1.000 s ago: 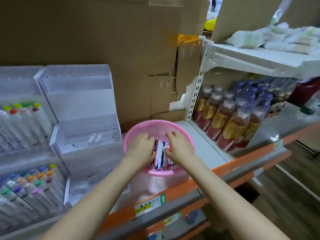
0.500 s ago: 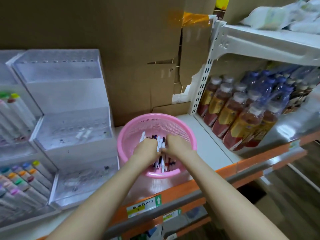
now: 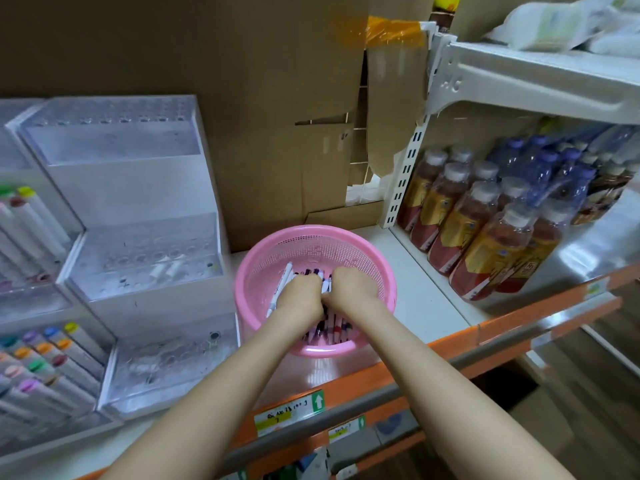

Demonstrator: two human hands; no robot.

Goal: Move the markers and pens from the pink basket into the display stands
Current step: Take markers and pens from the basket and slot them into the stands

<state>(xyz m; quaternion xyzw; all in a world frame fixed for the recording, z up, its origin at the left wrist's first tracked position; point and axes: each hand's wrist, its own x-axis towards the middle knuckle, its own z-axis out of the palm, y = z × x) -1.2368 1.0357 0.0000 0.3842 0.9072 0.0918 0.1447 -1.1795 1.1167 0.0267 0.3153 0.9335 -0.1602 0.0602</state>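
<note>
A round pink basket (image 3: 367, 247) sits on the white shelf and holds a bunch of white markers and pens (image 3: 329, 329) with dark caps. Both hands are down inside it, side by side. My left hand (image 3: 299, 297) curls its fingers round part of the bunch, and one white pen (image 3: 281, 284) sticks out past it to the left. My right hand (image 3: 353, 287) grips the bunch from the right. A clear tiered display stand (image 3: 145, 258) with almost bare hole rows stands left of the basket. Further left, another stand (image 3: 38, 358) is full of coloured-cap markers.
Brown cardboard (image 3: 242, 98) backs the shelf. Bottled drinks (image 3: 485, 237) crowd the shelf section to the right, behind a white upright post (image 3: 405, 181). An orange shelf edge with price labels (image 3: 291, 414) runs along the front. White packets (image 3: 571, 22) lie on the upper shelf.
Both hands have closed in together on the bunch of pens in the basket. The view has shifted down and left.
</note>
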